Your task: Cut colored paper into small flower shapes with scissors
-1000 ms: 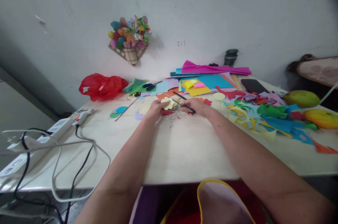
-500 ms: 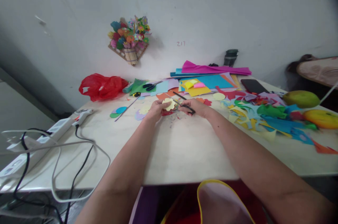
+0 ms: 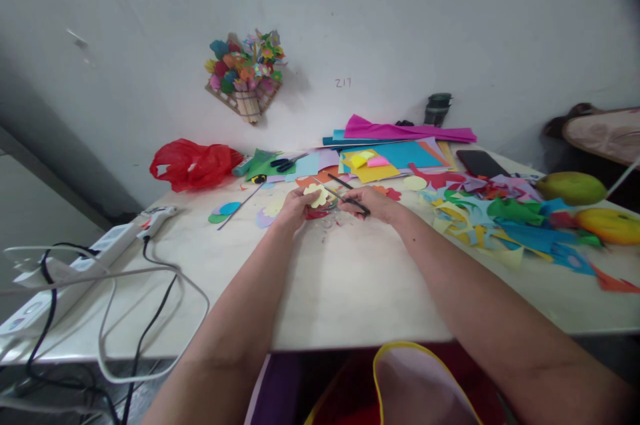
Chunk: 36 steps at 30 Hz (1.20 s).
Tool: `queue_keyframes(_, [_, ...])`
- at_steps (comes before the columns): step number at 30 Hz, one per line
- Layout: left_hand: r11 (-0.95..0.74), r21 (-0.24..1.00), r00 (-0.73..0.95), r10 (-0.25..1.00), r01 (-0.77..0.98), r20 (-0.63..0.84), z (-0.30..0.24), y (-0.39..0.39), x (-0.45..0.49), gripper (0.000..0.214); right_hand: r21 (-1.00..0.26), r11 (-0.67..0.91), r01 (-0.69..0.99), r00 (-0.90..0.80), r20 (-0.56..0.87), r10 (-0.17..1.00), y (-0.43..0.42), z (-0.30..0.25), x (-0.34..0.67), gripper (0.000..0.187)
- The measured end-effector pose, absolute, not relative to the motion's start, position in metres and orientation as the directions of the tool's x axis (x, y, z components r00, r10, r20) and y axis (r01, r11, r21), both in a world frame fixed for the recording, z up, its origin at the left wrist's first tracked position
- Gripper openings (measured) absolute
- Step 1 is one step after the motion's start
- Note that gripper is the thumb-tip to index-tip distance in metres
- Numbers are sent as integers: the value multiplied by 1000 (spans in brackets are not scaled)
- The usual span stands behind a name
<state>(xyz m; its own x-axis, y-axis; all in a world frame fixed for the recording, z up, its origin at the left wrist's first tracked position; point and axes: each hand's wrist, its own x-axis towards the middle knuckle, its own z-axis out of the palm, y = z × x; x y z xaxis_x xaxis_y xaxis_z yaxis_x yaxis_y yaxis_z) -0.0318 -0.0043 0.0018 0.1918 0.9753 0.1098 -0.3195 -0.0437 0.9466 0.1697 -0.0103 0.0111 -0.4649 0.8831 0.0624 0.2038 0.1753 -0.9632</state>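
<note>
Pinched in my left hand point(image 3: 295, 207) is a pale yellow paper flower point(image 3: 317, 195) with a scalloped edge. My right hand point(image 3: 369, 201) is closed round the handles of a pair of scissors point(image 3: 356, 205). Their blades are spread apart and point up and left, close to the flower's right side. Whether a blade touches the paper I cannot tell. Beneath the flower lies something red with small clippings, partly hidden by my left hand. Orange-red paper flowers point(image 3: 393, 193) rest just beyond my right hand, and a pale yellow disc point(image 3: 415, 183) lies farther right.
Colored paper scraps point(image 3: 475, 211) cover the table's right side, near two mango-like fruits point(image 3: 570, 187) and a phone point(image 3: 481, 163). Paper sheets point(image 3: 420, 154) and spare scissors point(image 3: 284, 164) lie at the back. A red plastic bag point(image 3: 193, 163) and a power strip point(image 3: 107, 245) with cables occupy the left.
The paper flower has shifted slightly left, away from the scissors, and turned a little in my left hand. My right hand has barely moved.
</note>
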Motion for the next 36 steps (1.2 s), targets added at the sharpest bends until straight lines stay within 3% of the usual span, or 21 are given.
queue_keyframes(8, [-58, 975, 220, 970, -217, 106, 4, -5, -34, 28, -981, 133, 141, -494, 47, 868, -7, 9, 175, 30])
queue_keyframes(14, [-61, 988, 253, 963, -143, 96, 1, -3, -36, 28, -950, 194, 245, -499, 48, 865, -5, 9, 180, 35])
queue_keyframes(36, [40, 970, 272, 962, -241, 28, -2, -2, -36, 24, -927, 197, 318, -552, -12, 834, -6, 11, 181, 32])
